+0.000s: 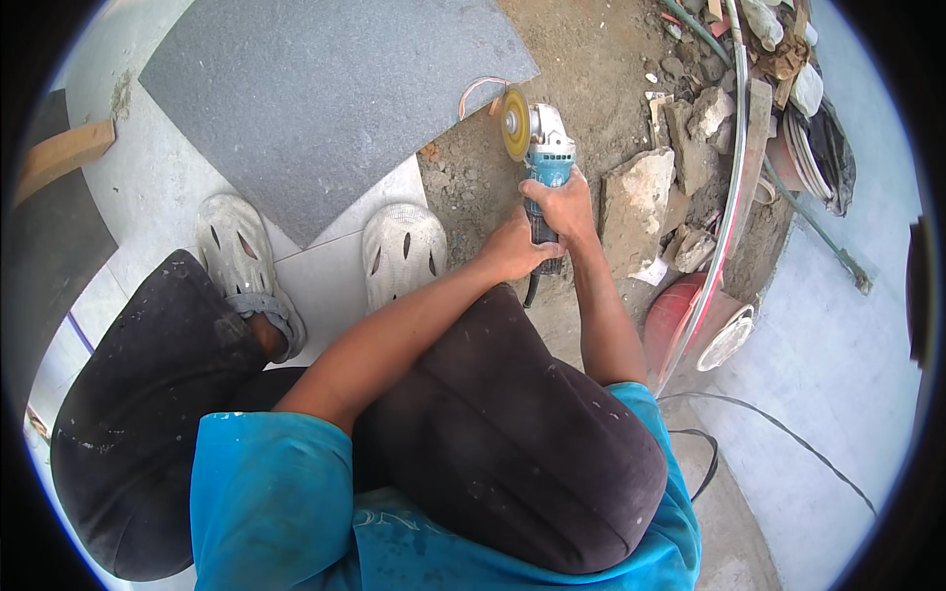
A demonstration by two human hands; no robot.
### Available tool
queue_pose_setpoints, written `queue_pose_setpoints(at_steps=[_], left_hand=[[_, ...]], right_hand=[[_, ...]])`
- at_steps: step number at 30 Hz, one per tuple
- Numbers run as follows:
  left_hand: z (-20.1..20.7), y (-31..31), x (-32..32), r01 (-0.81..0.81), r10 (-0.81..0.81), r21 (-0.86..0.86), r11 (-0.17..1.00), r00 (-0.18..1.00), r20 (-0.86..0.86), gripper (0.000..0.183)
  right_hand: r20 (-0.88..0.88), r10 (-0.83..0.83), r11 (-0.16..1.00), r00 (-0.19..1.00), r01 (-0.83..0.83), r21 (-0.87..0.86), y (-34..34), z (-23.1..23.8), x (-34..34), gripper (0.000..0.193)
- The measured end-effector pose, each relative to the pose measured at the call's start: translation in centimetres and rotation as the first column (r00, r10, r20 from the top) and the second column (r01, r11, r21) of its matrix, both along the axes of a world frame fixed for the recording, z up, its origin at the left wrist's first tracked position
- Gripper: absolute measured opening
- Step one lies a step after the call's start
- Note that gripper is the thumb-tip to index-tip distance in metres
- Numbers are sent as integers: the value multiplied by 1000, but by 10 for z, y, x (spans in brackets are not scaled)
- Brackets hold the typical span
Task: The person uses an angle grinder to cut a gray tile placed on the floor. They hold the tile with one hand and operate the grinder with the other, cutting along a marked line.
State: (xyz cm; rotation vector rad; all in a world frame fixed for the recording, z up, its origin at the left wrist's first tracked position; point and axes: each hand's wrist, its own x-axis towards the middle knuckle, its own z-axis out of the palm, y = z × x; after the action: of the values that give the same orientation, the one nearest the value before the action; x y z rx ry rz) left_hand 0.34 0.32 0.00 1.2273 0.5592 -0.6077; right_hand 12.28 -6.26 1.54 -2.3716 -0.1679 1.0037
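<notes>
Angle grinder (pixel 550 169), just right of the grey tile (pixel 335 98); my left grip (pixel 512 246) and right grip (pixel 569 207) clasp its barrel (pixel 542 230). Probably nose-heavy and rigid, best held there, clear of the yellow disc (pixel 515 123).

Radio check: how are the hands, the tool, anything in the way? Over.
Left hand and right hand gripping angle grinder. Yellow disc near grey tile, contact unclear. Rubble close on the right.

Counted at your position: one left hand (pixel 512 246), one right hand (pixel 566 209), one angle grinder (pixel 550 165), one yellow disc (pixel 519 130), one speckled grey slab (pixel 340 108). You wear two pale clogs (pixel 390 232) and two blue sleeves (pixel 276 483). One red bucket (pixel 670 310) noted. Rubble pieces (pixel 636 209) overlap; number indeterminable.
</notes>
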Motion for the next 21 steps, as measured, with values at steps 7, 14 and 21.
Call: queue_pose_setpoints(at_steps=[7, 14, 21], left_hand=[[-1, 0, 0, -9, 9, 0, 1000, 1000, 4, 107], [-1, 2, 0, 0, 0, -32, 999, 1000, -7, 109], [-1, -7, -4, -10, 10, 1, 1000, 1000, 10, 107]], right_hand=[[6, -12, 1000, 1000, 12, 14, 1, -1, -1, 43], [-10, -33, 999, 999, 34, 18, 0, -2, -2, 42], [6, -16, 1000, 1000, 15, 8, -13, -8, -4, 41]])
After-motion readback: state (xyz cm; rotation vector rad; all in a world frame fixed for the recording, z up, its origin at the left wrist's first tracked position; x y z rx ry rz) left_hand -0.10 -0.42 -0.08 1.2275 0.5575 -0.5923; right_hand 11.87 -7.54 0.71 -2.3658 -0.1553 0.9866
